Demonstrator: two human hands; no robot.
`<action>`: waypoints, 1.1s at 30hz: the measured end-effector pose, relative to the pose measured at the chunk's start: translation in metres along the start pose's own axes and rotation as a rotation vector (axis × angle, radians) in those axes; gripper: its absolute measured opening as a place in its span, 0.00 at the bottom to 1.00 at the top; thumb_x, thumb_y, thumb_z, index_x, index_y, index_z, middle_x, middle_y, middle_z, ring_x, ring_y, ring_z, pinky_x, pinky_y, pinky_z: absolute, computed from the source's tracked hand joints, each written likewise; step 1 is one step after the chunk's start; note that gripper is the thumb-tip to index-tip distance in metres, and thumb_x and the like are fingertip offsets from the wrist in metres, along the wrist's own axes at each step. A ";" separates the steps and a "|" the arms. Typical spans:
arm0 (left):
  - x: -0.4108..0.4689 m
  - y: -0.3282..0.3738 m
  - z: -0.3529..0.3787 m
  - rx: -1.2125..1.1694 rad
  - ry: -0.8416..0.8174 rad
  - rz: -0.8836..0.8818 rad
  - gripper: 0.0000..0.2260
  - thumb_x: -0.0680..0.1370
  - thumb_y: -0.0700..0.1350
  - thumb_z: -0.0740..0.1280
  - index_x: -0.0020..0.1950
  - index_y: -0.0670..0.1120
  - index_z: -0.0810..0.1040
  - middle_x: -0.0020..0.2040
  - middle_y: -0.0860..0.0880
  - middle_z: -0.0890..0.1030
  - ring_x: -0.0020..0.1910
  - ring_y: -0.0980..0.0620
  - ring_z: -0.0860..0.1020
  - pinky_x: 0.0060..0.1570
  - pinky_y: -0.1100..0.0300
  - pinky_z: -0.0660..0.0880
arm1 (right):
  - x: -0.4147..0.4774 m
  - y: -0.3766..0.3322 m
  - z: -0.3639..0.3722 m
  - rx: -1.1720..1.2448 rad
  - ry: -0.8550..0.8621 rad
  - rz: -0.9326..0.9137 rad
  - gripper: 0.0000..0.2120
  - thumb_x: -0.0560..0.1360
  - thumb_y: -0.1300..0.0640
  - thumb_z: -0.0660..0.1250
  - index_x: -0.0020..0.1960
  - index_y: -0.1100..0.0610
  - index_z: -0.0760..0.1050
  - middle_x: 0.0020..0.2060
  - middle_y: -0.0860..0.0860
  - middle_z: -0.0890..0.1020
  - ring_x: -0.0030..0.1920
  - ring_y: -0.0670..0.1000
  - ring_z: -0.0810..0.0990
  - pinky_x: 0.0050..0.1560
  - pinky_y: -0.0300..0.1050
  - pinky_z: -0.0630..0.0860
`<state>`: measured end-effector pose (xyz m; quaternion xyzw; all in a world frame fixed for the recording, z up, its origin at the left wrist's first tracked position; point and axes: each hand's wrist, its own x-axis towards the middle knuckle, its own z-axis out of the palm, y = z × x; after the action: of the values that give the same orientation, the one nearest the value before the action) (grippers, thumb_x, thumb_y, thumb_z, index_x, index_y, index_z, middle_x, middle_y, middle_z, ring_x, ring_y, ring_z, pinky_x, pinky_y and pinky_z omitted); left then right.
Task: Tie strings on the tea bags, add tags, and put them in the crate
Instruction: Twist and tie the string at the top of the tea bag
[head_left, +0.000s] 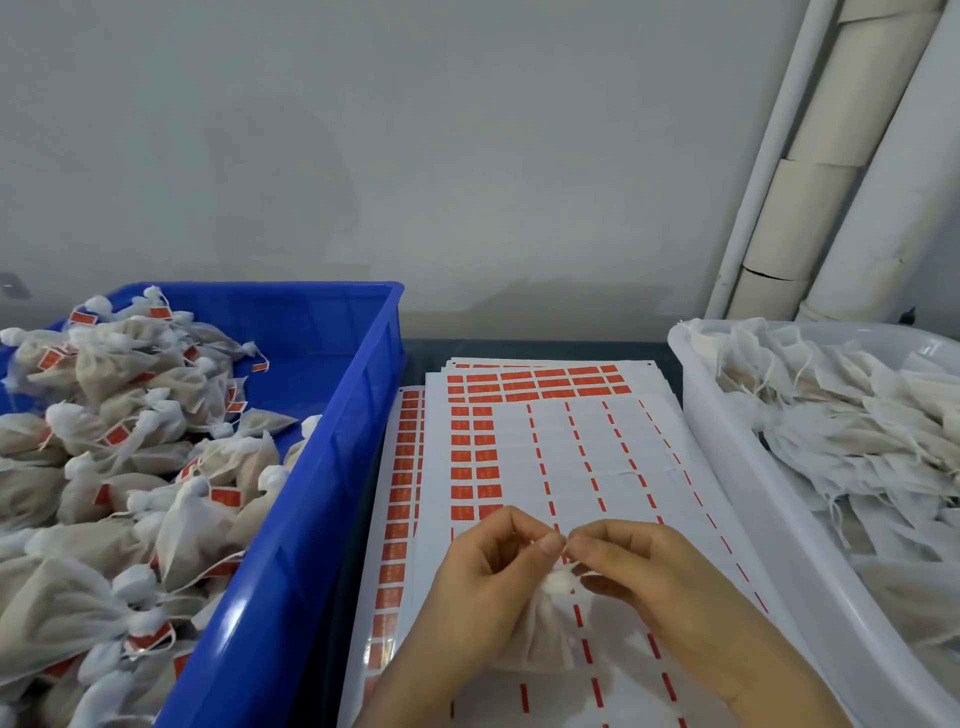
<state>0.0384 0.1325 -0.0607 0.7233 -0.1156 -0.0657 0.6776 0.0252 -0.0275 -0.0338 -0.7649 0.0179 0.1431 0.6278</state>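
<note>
White tea bag, left hand pinching, seemingly

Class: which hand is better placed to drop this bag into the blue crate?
Probably left: the left hand holds the tea bag beside the blue crate; the right hand sits nearer the white tub.

Blue crate, white tub, off-white tea bags with red tags, white sticker sheets in red rows.
</note>
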 end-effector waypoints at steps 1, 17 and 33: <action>0.000 -0.001 -0.001 0.017 -0.004 -0.037 0.06 0.76 0.48 0.66 0.40 0.54 0.79 0.42 0.55 0.82 0.45 0.59 0.80 0.40 0.73 0.74 | 0.001 0.002 -0.003 0.017 0.006 0.010 0.11 0.72 0.49 0.67 0.45 0.55 0.83 0.43 0.50 0.84 0.49 0.50 0.81 0.59 0.48 0.75; -0.001 0.005 -0.002 -0.062 -0.099 -0.213 0.12 0.78 0.46 0.65 0.39 0.60 0.81 0.39 0.56 0.82 0.43 0.55 0.81 0.49 0.60 0.75 | 0.004 0.000 0.003 0.388 0.147 0.024 0.10 0.75 0.58 0.64 0.39 0.59 0.81 0.30 0.54 0.75 0.26 0.47 0.69 0.28 0.38 0.70; 0.002 0.002 -0.006 -0.123 -0.010 -0.160 0.13 0.67 0.56 0.66 0.50 0.59 0.79 0.40 0.61 0.83 0.42 0.61 0.81 0.36 0.71 0.75 | 0.002 -0.002 0.015 0.215 0.386 -0.266 0.08 0.76 0.62 0.62 0.41 0.60 0.77 0.28 0.51 0.79 0.27 0.47 0.74 0.32 0.38 0.75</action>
<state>0.0416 0.1375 -0.0578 0.6871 -0.0567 -0.1300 0.7126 0.0248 -0.0121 -0.0349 -0.7024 0.0515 -0.0921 0.7039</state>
